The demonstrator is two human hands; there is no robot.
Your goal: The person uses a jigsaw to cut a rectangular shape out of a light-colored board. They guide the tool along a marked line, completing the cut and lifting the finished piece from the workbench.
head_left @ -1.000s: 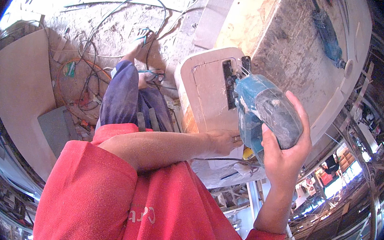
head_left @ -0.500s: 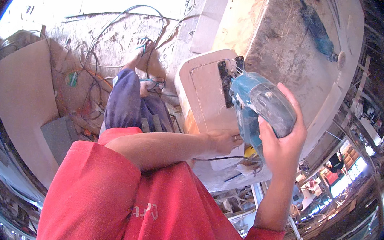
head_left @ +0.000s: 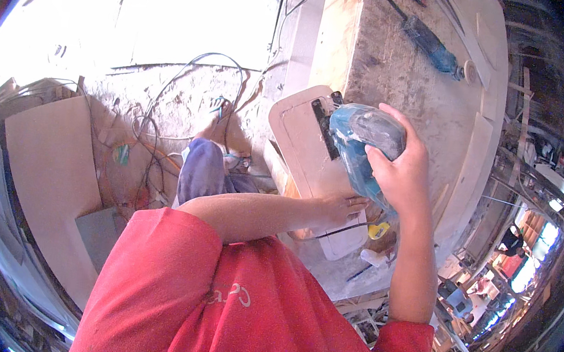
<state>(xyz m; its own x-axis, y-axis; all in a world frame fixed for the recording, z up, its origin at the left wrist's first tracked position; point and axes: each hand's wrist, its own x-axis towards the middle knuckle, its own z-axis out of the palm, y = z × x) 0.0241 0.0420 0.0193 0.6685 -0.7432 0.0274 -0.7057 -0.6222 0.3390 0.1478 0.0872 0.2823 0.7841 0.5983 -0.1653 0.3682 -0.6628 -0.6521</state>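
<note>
My right hand (head_left: 406, 169) is wrapped round the top of a dusty blue jigsaw (head_left: 352, 136). The jigsaw's dark base plate (head_left: 325, 127) rests on a pale wooden board (head_left: 294, 131) with rounded corners and a thin line running inside its edge. The blade itself cannot be made out. Close to the jigsaw's rear, my left hand (head_left: 342, 210) lies on the near part of the same board, its fingers laid out and a ring on one of them. The board lies over the left edge of a worn workbench (head_left: 390, 74).
A second blue power tool (head_left: 433, 47) with a round tip lies farther back on the bench. A yellow object (head_left: 378, 231) and a black cord (head_left: 339, 232) are by my left hand. Cables (head_left: 153, 123) trail over the floor, and large panels (head_left: 54, 147) lean at left.
My view has shifted, moving the bench and floor within the picture. The jigsaw stays on the board near the same end, turned slightly. My left hand still lies on the board.
</note>
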